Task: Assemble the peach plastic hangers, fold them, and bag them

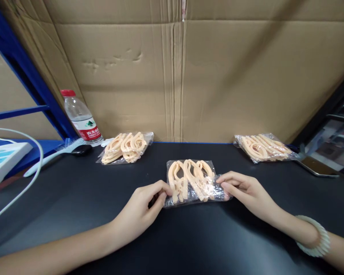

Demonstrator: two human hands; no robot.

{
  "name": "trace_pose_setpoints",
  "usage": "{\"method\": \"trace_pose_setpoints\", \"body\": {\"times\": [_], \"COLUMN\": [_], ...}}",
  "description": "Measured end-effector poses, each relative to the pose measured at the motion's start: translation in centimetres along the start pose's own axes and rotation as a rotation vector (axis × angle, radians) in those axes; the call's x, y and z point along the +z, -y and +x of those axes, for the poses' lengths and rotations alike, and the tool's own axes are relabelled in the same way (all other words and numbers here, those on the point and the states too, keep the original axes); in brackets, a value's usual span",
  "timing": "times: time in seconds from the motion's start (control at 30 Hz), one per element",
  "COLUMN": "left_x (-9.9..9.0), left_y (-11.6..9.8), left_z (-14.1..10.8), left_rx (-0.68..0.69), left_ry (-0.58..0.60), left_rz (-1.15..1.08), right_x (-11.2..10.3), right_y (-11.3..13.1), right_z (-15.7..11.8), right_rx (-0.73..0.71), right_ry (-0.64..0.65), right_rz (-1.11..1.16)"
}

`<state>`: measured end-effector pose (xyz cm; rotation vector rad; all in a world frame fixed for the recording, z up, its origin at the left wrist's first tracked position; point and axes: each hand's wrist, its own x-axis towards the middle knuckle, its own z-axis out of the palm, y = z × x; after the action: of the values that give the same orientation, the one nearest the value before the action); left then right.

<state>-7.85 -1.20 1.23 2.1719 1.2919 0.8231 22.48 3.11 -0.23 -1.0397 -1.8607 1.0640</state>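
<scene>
A clear plastic bag (pixel 190 199) lies in front of me with several beige looped plastic pieces (pixel 193 175) inside, which look like folding hangers. My left hand (pixel 146 204) pinches the bag's lower left edge between thumb and fingers. At the right edge, my right hand (pixel 243 189) holds the crinkled film in a pinch, and a bracelet (pixel 315 236) circles that wrist. Farther back on the left rests a similar filled bag (pixel 126 148). Another bag of the same beige pieces (pixel 265 148) lies at the back right.
A water bottle (pixel 83 118) with a red cap leans at the back left, near a pale blue long-handled item (pixel 54 156) and a black object (pixel 81 149). A white cable (pixel 41 160) loops at left. Cardboard (pixel 126 76) walls the back of the black table (pixel 189 244). A phone-like device (pixel 318 168) lies right.
</scene>
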Motion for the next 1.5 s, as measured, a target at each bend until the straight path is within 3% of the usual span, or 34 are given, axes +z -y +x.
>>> {"method": "trace_pose_setpoints", "body": {"times": [0.13, 0.27, 0.53, 0.7, 0.87, 0.97, 1.17, 1.23, 1.3, 1.5], "left_x": [0.3, 0.2, -0.3, -0.1, -0.6, -0.9, -0.8, -0.2, 0.8, 6.0], "left_y": [0.2, 0.3, 0.8, 1.4, 1.3, 0.9, -2.0, -3.3, -4.3, -5.9], "left_z": [0.3, 0.2, 0.0, 0.5, 0.9, 1.2, 4.1, 6.0, 8.4, 17.3], "left_rx": [-0.016, 0.034, 0.297, 0.405, 0.575, 0.547, 0.404, 0.300, 0.198, 0.043], "left_ry": [-0.022, -0.024, -0.065, -0.088, -0.023, -0.022, -0.245, -0.275, -0.395, -0.618], "left_rz": [0.064, 0.098, 0.228, 0.242, 0.373, 0.370, 0.175, 0.054, -0.045, -0.148], "right_x": [-0.2, -0.6, -1.5, -1.2, -1.0, -1.3, -2.1, -2.4, -2.9, -6.7], "right_y": [-0.2, 0.0, -0.3, -0.9, -0.9, -0.5, 1.7, 2.2, 2.3, 0.3], "right_z": [-0.1, -0.5, -0.5, -0.2, -0.2, -0.1, 1.0, 1.9, 3.2, 7.3], "right_rx": [0.017, -0.077, -0.486, -0.572, -0.587, -0.547, -0.418, -0.362, -0.317, -0.201], "right_ry": [0.002, 0.052, 0.108, 0.112, 0.068, -0.001, -0.297, -0.432, -0.574, -0.838], "right_rz": [-0.116, -0.229, -0.426, -0.447, -0.429, -0.427, -0.235, -0.141, -0.113, -0.238]}}
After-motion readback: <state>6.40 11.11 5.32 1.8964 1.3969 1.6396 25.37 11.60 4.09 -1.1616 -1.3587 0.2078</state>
